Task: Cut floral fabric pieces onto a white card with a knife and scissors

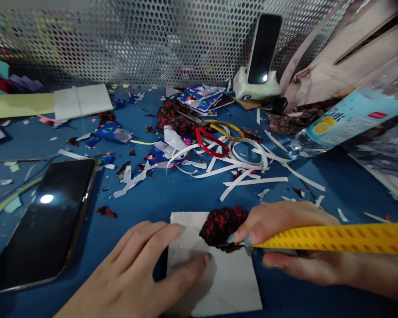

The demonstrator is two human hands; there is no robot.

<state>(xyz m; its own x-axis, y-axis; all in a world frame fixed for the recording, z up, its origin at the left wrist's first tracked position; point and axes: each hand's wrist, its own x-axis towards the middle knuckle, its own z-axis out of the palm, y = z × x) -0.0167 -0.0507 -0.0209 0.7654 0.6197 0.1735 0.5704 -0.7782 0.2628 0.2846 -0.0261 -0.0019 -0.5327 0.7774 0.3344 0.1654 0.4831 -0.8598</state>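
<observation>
A white square of card [215, 282] lies on the blue table in front of me. On its upper part sits a dark fabric scrap [223, 225] with a red floral print. My left hand [152, 265] rests at the card's left side, thumb and fingers apart, fingertips on the card. In my right hand [288, 238] is a yellow-handled craft knife [334, 238] with a ridged, patterned grip. Its thin dark tip lies at the lower right of the scrap, partly hidden by my fingers.
Scissors [212, 143] with red and yellow handles lie among white paper strips [252, 176] and scraps. A phone [49, 221] lies at left; another phone [264, 48] stands on a tissue pack [256, 88]. A bottle [348, 119] lies at right before a perforated metal panel [135, 39].
</observation>
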